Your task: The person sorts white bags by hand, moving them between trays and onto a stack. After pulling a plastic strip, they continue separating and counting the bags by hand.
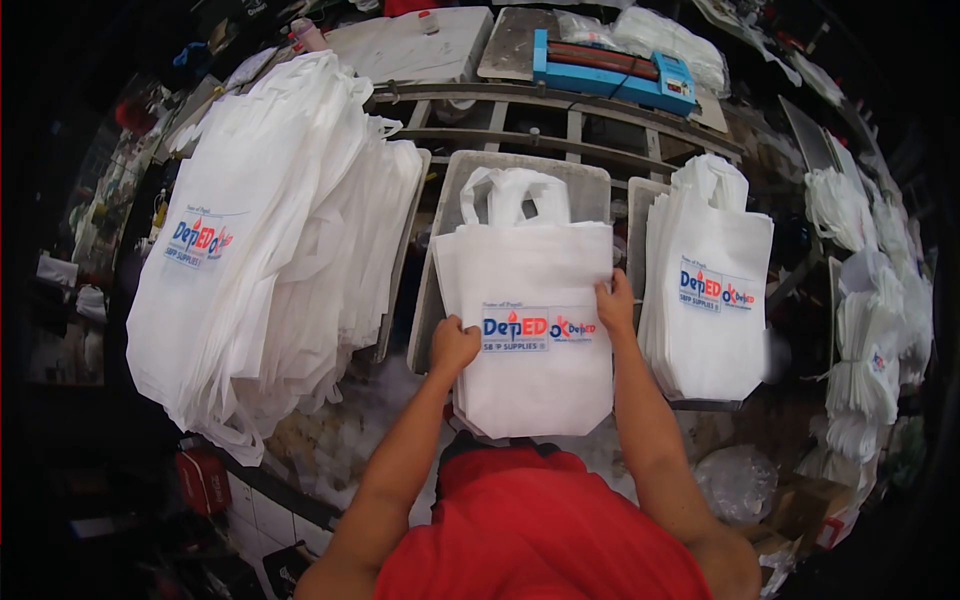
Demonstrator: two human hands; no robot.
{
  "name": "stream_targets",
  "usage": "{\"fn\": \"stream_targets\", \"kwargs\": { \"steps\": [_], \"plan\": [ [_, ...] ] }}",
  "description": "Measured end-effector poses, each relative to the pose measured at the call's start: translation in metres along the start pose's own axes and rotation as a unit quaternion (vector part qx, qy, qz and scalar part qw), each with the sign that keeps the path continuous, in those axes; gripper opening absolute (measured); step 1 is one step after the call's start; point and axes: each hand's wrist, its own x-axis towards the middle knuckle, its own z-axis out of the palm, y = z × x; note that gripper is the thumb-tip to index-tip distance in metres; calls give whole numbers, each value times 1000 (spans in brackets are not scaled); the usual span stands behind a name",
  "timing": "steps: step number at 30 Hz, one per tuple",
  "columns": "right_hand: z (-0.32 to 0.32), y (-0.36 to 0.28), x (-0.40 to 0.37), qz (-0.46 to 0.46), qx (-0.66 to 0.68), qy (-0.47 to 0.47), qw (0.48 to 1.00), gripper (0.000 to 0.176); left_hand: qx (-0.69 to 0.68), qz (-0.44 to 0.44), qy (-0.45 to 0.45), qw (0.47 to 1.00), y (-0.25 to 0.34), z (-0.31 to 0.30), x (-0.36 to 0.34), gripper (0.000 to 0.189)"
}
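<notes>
In the middle of the head view, a white fabric tote bag (535, 275) lies on a small stack of similar bags, its looped handles (515, 190) pointing away from me. A red and blue "DepED" print (515, 328) shows on its front. My left hand (456, 346) is closed on the bag's left edge, beside the print. Higher up on the right edge, my right hand (616, 300) pinches the same bag, thumb on its front. Under the stack is a grey board (592, 190), partly covered by the bags.
A tall, spread pile of printed white bags (255, 240) stands at left. Another stack (715, 330) rests on a board at right. Beyond the metal frame (460, 133) sits a blue machine (610, 75). More bundled bags (865, 370) hang at far right.
</notes>
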Motion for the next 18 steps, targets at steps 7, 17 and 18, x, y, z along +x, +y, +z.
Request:
{"fn": "stream_targets", "kwargs": {
  "steps": [7,17,18],
  "plan": [
    [33,-26,-15,34,-302,41,952,65,-85,-9,204,975,-35,29,11,44],
    [47,-36,-21,110,-393,20,913,61,-129,30,194,972,8,17,35,30],
    [48,-41,-20,134,-375,14,917,59,-140,23,193,971,10,17,34,30]
  ]
}}
